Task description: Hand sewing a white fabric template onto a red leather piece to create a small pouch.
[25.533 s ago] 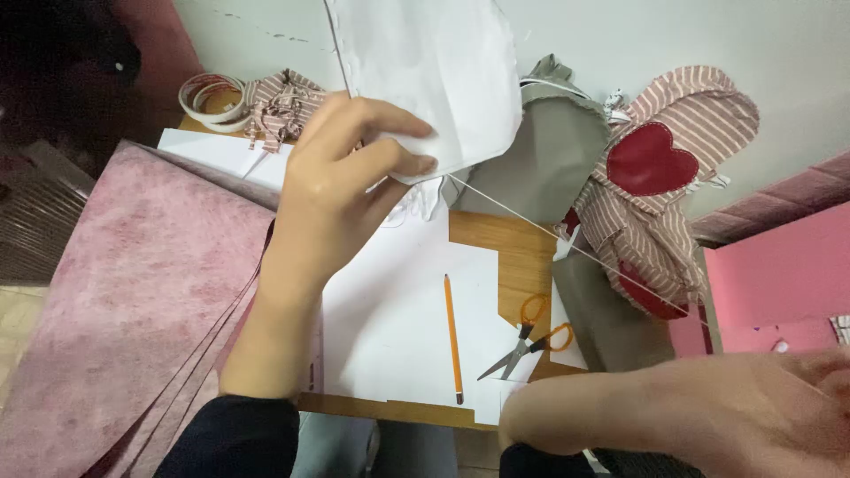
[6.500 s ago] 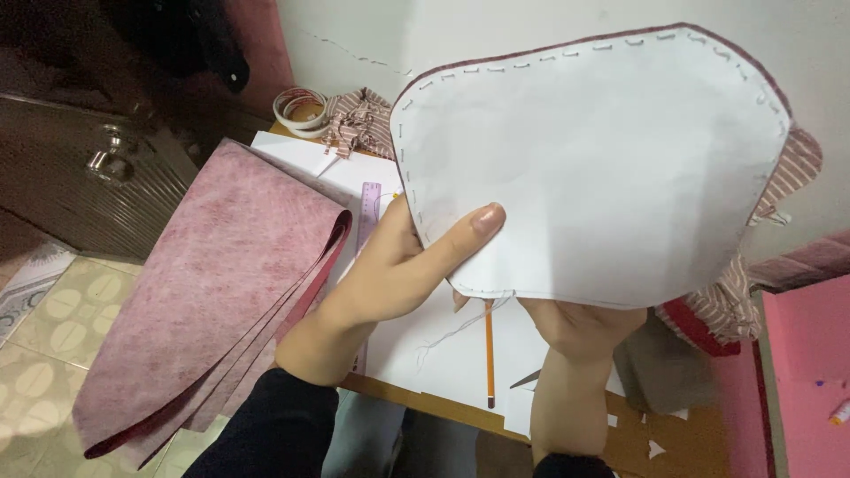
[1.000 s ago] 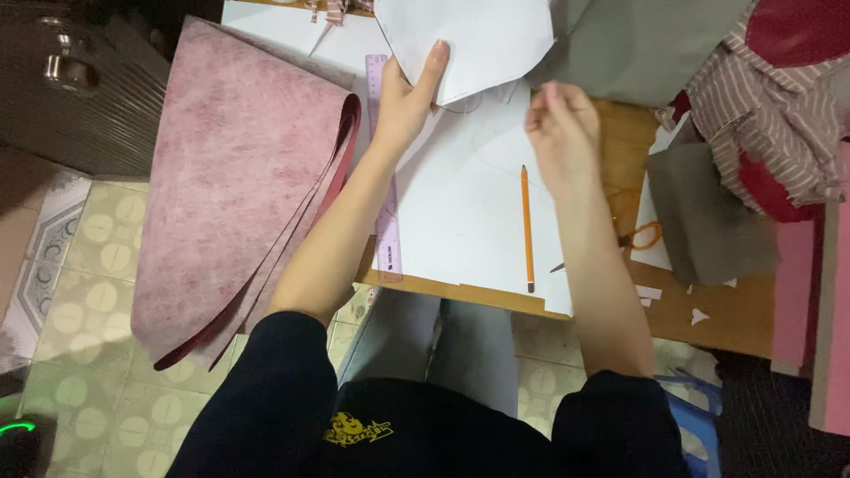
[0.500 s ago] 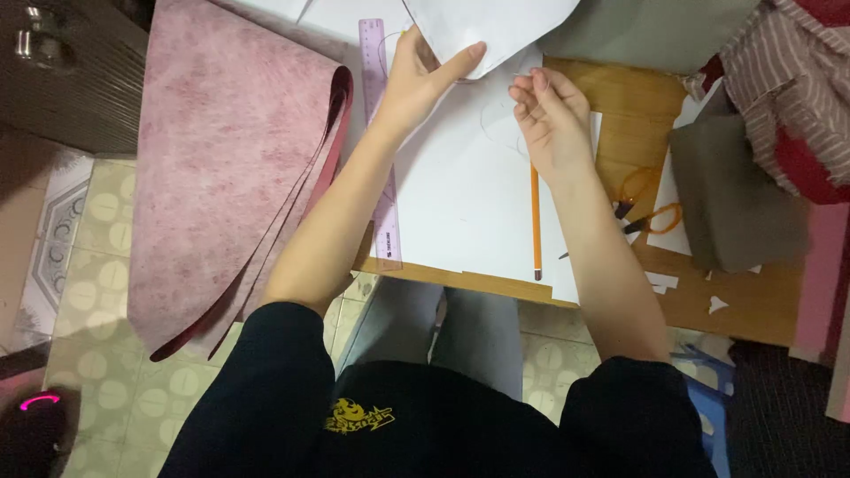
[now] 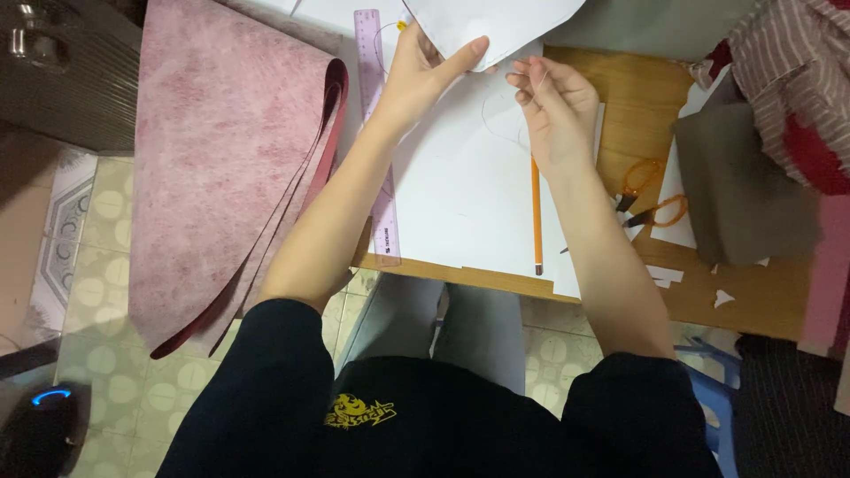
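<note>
Cutout: white paper piece (image 5: 496,22) held up at the far edge of the counter (image 5: 637,97), its top running out of view.
Left hand: left hand (image 5: 416,75) pinches the cutout's lower edge, thumb on the near face, fingers closed behind it.
Right hand: right hand (image 5: 553,106) sits just right of the cutout's lower tip, fingertips drawn together as if on something fine; whether they hold a thread or pin I cannot tell.
Key relation: cutout lies up and to the left of the right hand, nearly touching it; left hand is the one gripping it.
Pencil: pencil (image 5: 536,212) lies on the white sheet (image 5: 460,195), long axis running near edge to far edge, directly below the right hand.
Ruler: purple ruler (image 5: 379,133) parallel to the pencil, beside the left forearm.
Scissors: orange-handled scissors (image 5: 646,199) right of the right wrist.
Fabric: pink fabric (image 5: 221,142) hangs off the counter's left edge.
</note>
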